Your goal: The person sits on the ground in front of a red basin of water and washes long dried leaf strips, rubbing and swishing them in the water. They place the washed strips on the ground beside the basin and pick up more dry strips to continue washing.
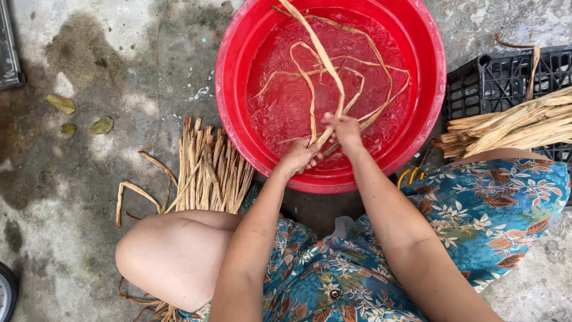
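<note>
Both hands hold one long pale fibre strip over the red basin. The left hand has its fingers closed around the strip's lower end, and the fingers of the right hand are pinched on it just above. From the fingers the strip runs up and slightly left, its long axis toward the basin's far rim. Loose strips float in the water beyond the fingers. The near rim lies just below the left fingers. Left of the fingers a dry bundle lies on the concrete floor; right of them, a second bundle rests on a black crate.
</note>
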